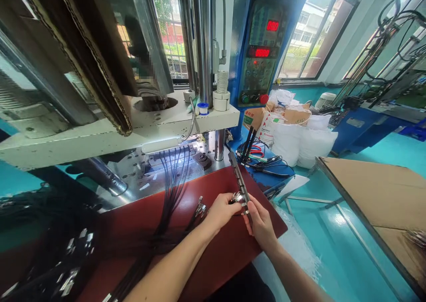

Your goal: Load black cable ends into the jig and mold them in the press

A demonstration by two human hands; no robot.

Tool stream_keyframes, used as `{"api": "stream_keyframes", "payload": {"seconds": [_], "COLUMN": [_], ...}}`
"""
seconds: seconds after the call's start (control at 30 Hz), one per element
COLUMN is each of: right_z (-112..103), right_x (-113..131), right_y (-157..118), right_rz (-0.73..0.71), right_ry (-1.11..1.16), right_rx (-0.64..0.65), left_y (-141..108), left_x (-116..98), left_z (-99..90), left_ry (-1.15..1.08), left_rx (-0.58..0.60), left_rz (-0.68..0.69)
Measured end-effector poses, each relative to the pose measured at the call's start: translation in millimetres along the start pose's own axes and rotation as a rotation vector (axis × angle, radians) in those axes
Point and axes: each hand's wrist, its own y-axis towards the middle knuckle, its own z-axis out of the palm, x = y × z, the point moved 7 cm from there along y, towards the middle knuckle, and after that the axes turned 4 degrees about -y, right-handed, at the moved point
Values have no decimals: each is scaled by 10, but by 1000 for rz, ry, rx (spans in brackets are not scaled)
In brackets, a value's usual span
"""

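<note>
My right hand (260, 221) is closed around the lower end of a long dark metal bar (238, 175) with notches along its side. The bar tilts up and away over the reddish-brown board (213, 244). Against the bar's lower end, my left hand (223, 211) pinches some small shiny metal connectors (237, 198); their exact kind is partly hidden by the fingers. Left of that hand, more metal cable ends (200, 208) lie on the board. A bundle of black cables (163, 222) runs across the board, its thin strands reaching into the lit press bed (173, 157).
A cream press plate (116, 135) with steel columns overhangs the board. A blue control box (262, 49) shows red digits. Red-handled scissors (257, 150) and black cords lie on a blue ledge. White sacks (284, 137) stand behind, and a cardboard-topped table (369, 191) is at right.
</note>
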Motion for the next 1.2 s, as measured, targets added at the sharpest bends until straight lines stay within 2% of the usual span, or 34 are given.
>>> {"api": "stream_keyframes", "payload": {"seconds": [0.23,0.47,0.63,0.8,0.9,1.03,1.2], "right_z": [12,52,20,-44,-17,15,29], "right_x": [-35,-13,-18,-84,-84,-27,-37], "right_y": [10,17,10,-14,-10,6,4], "right_rz": [21,-74,21,115,111,25,6], "right_ry": [-9,-204,-10,132,137,78,71], "right_rx": [9,1,-1,-96,-56,28,54], "left_y": [8,-14,-9,48,59,44,44], "left_x": [35,-22,-68,4,24,8,0], "left_z": [-24,-36,-92,-194,-179,-126,-112], "left_ry": [-63,-94,-62,-197,-164,-106,-98], "left_rx": [-10,-4,55,61,65,45,-17], "left_rz": [-20,46,0,-120,-144,-167,-128]}}
